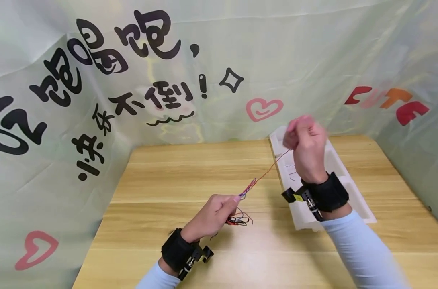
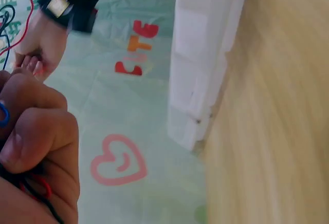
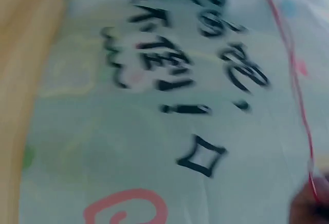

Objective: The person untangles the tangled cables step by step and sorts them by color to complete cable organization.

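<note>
In the head view my left hand [image 1: 215,214] grips a bundle of thin coloured wires [image 1: 237,220], red, blue and black, whose loops poke out below and above the fingers. A red wire [image 1: 267,171] runs up from that bundle to my right hand [image 1: 307,146], which pinches its far end above the white tray. The left wrist view shows the curled left fingers [image 2: 38,116] with black and red strands among them. In the right wrist view the red wire [image 3: 295,75] stretches down to the blurred fingertips at the lower right corner.
A white divided tray [image 1: 361,204] stands on the wooden table [image 1: 161,233] at the right, partly behind my right hand. A few short wire pieces [image 1: 292,173] lie in its left part. A printed cloth [image 1: 211,52] hangs behind and at both sides.
</note>
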Demonstrator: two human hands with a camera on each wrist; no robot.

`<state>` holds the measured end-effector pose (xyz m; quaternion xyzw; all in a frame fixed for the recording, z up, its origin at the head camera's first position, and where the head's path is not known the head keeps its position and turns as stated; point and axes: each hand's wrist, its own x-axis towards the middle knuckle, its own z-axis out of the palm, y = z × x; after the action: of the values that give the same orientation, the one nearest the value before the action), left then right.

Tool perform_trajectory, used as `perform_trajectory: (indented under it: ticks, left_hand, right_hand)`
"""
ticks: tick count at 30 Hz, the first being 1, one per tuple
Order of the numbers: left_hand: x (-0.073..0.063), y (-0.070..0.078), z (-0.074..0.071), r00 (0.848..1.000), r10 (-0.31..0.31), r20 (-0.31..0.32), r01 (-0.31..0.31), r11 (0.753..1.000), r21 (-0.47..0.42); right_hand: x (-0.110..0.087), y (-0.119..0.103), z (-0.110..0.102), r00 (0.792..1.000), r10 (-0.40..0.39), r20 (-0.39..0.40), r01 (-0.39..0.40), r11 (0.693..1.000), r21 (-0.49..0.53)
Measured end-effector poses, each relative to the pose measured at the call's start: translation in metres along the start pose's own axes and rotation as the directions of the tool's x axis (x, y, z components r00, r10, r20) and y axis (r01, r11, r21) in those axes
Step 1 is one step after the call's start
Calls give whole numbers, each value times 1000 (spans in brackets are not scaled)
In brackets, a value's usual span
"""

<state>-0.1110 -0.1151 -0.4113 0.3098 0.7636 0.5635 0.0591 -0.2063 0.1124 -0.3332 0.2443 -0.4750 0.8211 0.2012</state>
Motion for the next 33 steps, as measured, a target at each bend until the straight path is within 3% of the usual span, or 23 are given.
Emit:
perform_trajectory:
  ticks: [1,3,5,8,10,14,16,20,23,27,29,31,33]
  left_hand:
    - [1,1,-2,1000,19,-18,-19,1000,0]
    - [4,4,-6,998,40,-48,-39,999,10]
    - [8,7,-8,996,53,-69,-52,999,14]
    - [11,9,-9,994,54,-91,-52,998,25]
    - [11,9,-9,993,45,-105,-41,999,33]
    - [8,6,-10,990,10,-143,-6,1000,31]
    - [7,5,-12,987,-11,-162,14,1000,14]
    - [4,3,-14,980,-46,-195,44,999,-11]
    - [4,2,-15,975,-63,-212,60,998,-20]
    - [2,-1,-14,972,-93,-217,88,996,-34]
    - [2,-2,-13,971,-101,-218,96,995,-35]
    - [1,-3,-13,971,-102,-217,97,995,-33]
    - [1,-4,-12,972,-101,-213,96,995,-33]
  right_hand:
    - [-1,0,-3,997,-31,70,37,996,-84]
    - [-6,3,-6,975,-66,211,122,956,-265]
    - [-11,5,-8,944,-94,317,222,890,-399]
    - [-13,9,-13,897,-149,416,366,777,-512]
    - [-10,12,-19,894,-163,418,392,736,-552]
    - [13,10,-38,944,-161,287,311,723,-617]
    - [29,8,-51,958,-150,242,278,678,-681]
    - [56,9,-74,967,-90,236,247,546,-801]
    - [70,14,-84,970,6,242,204,517,-831]
    - [84,27,-94,949,127,289,188,507,-841]
    - [90,36,-101,928,167,334,218,483,-848]
    - [94,47,-110,907,210,366,250,432,-867]
    - [94,56,-120,886,266,379,277,353,-894]
